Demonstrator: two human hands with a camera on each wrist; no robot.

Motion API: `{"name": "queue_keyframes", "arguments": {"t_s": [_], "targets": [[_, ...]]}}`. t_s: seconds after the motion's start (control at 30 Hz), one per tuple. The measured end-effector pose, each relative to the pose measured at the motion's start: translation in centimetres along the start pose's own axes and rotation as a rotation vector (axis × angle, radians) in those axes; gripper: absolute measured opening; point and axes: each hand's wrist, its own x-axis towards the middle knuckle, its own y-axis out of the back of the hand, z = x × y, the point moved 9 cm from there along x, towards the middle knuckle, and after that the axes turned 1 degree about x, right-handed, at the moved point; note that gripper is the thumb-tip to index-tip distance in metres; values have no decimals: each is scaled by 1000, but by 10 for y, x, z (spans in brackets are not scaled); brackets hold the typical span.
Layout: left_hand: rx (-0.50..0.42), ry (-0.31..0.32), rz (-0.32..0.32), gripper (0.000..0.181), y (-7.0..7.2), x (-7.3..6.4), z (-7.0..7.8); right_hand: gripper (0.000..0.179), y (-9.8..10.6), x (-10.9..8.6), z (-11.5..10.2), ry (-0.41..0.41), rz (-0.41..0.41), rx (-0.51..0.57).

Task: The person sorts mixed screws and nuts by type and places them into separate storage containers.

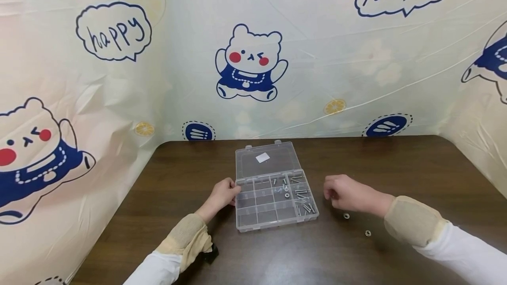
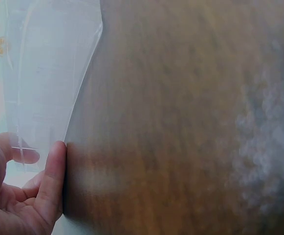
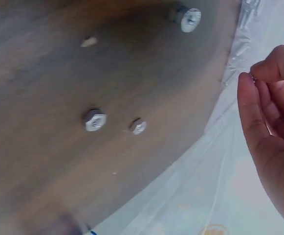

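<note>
A clear plastic organizer box (image 1: 273,224) lies on the table with its lid (image 1: 279,164) folded back. Bolts (image 1: 306,208) sit in its right-hand compartments, and a few small metal parts (image 1: 287,195) lie in the ones beside them. My left hand (image 1: 222,193) holds the box's left edge; the left wrist view has thumb and fingers on either side of the clear plastic. Right of the box, my right hand (image 1: 345,192) is raised over the table. Its thumb and forefinger pinch a small metal piece (image 3: 252,77), mostly hidden by the fingertips.
Loose flanged nuts (image 1: 346,216) lie on the brown table (image 1: 178,162) near the right forearm; the right wrist view shows a smaller nut (image 3: 138,126) as well. A patterned curtain (image 1: 309,69) hangs behind the table. Something black (image 1: 211,254) lies under the left wrist.
</note>
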Motion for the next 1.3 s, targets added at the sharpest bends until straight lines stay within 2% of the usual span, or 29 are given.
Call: {"name": "queue_keyframes", "arguments": {"t_s": [0.33, 0.77, 0.9, 1.13, 1.3], "targets": [[0, -6, 2, 7, 1, -1, -1, 15, 9, 15, -24, 103, 100, 47], [0, 11, -5, 7, 2, -2, -2, 13, 13, 49, -50, 107, 85, 83], [2, 13, -7, 7, 2, -2, -1, 12, 13, 57, -57, 136, 96, 92], [7, 9, -7, 8, 2, -1, 0, 10, 9, 67, -62, 183, 112, 133], [10, 11, -9, 8, 1, 0, 1, 9, 1, 74, -61, 173, 88, 120]]}}
